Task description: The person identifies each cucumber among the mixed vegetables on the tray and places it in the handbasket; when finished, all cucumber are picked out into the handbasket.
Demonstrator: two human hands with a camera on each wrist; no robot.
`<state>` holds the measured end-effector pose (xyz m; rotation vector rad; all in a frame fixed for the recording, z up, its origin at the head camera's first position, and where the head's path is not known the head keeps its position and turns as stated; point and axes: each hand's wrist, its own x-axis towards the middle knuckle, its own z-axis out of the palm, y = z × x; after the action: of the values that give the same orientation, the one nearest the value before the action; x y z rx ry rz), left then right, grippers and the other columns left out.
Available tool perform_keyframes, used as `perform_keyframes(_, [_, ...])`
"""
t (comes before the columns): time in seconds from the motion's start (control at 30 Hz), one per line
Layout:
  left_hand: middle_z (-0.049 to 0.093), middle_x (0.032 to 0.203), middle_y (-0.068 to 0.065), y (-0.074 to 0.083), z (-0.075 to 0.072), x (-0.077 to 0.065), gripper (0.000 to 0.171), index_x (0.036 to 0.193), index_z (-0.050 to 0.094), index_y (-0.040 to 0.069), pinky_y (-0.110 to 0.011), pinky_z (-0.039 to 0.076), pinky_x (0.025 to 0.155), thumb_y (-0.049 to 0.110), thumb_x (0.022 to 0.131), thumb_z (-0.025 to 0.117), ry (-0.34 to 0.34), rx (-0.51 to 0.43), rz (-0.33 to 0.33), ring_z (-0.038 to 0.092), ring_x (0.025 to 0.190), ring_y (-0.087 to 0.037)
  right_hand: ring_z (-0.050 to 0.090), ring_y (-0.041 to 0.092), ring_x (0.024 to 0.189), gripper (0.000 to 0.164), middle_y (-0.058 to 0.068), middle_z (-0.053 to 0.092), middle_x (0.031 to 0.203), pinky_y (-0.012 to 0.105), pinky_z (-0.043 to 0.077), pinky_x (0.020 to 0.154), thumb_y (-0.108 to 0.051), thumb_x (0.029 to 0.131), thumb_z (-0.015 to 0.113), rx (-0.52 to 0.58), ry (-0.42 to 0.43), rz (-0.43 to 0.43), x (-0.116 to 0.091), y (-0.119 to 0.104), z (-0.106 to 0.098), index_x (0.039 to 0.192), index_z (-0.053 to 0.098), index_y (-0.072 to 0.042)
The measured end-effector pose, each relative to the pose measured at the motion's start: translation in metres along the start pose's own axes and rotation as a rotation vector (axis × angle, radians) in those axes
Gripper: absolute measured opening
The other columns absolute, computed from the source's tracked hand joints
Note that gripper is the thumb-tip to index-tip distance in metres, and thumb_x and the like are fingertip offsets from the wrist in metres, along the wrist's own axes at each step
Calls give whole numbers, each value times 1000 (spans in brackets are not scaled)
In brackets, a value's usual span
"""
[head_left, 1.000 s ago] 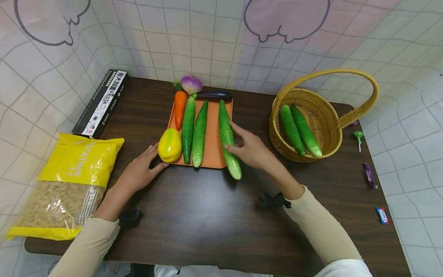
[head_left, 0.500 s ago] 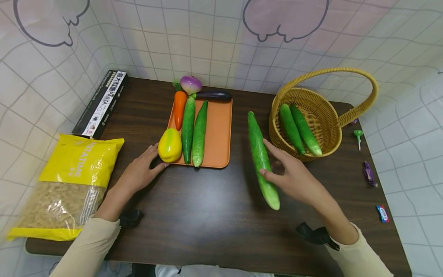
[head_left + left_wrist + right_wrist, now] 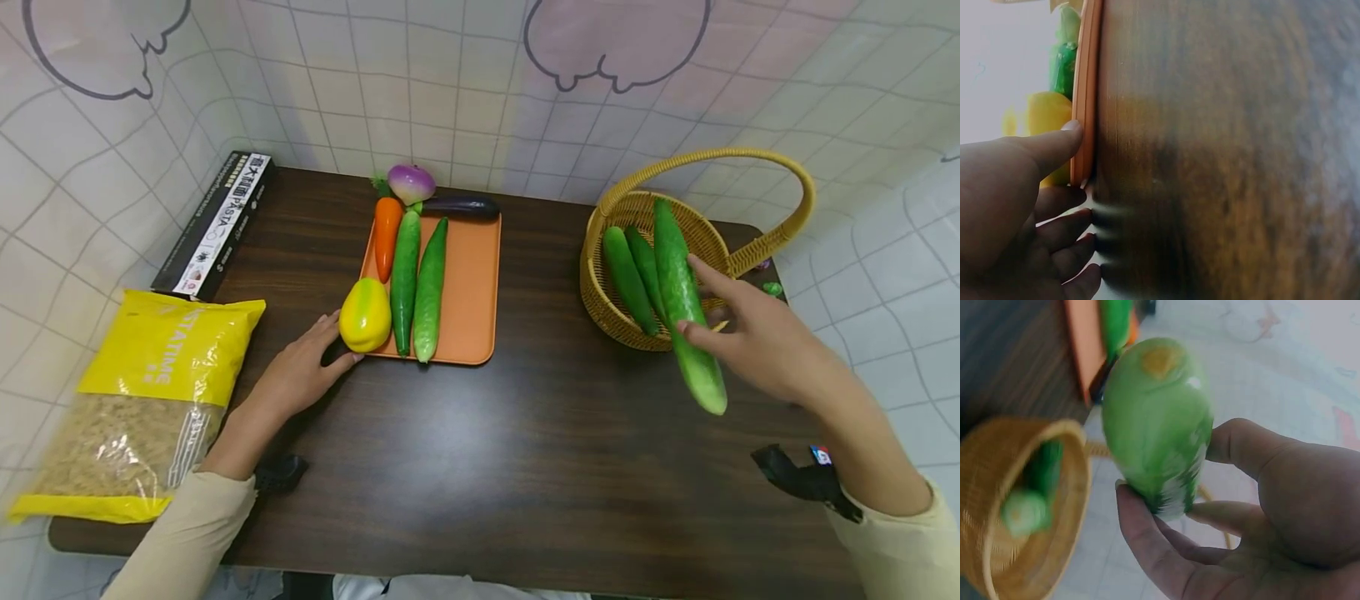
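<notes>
My right hand point(image 3: 772, 346) pinches a cucumber point(image 3: 682, 283) between thumb and fingers; in the head view it overlaps the wicker basket point(image 3: 595, 304). The right wrist view shows the pale end of this cucumber point(image 3: 1154, 419) pointing at the camera. Inside the basket lie two more cucumbers point(image 3: 628, 279). My left hand point(image 3: 296, 371) rests at the near left corner of the orange tray point(image 3: 472, 308), beside a yellow pepper-like vegetable point(image 3: 365, 315). In the left wrist view the thumb point(image 3: 1054, 147) lies against the tray rim, with the other fingers below the corner.
On the tray are two cucumbers point(image 3: 429, 292), a carrot point(image 3: 387, 237) and an eggplant point(image 3: 461, 207), with a purple turnip-like vegetable point(image 3: 411, 183) behind. A yellow pasta bag point(image 3: 150, 392) and a black pasta box point(image 3: 213, 225) stand left. The basket's tall handle point(image 3: 806, 187) arches up on the right.
My right hand has carried the cucumber from the tray's right side rightward and over to the basket. The left hand stays at the tray corner.
</notes>
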<state>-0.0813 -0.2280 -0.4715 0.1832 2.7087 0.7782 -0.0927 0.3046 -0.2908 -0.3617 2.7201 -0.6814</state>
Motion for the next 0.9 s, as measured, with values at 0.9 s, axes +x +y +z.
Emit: perform_keyframes(0.9, [19, 164, -13, -4, 2, 1, 75, 159, 28, 12, -64, 19, 113, 45, 100, 60, 11, 8, 11, 15, 149, -35, 47, 55, 121, 74, 45, 32, 142, 66, 40, 95, -23, 101, 58, -349, -378, 101, 126, 68, -34, 151, 20, 15])
